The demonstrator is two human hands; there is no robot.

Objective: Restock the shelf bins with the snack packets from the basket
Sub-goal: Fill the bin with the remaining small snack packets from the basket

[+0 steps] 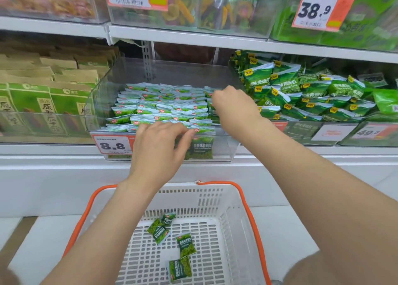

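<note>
Each packet is best stood upright and tucked tight, so the front row is not tipped over the front edge of the bin (226, 150). The left hand (159, 149) is laid over that row, fingers bent and thumb against a packet; a pinch cannot be confirmed. The right hand (232, 106) is curled at the bin's right side, its contents hidden. Stocked snack packets (163, 110) lie between the hands; a few loose packets (185, 245) remain in the basket (215, 190) below, well apart.

A clear shelf bin (226, 149) holds tight rows of small green-and-white packets (163, 108) standing on edge. Below it, a white basket (215, 190) with orange handles holds a few packets lying flat.
</note>
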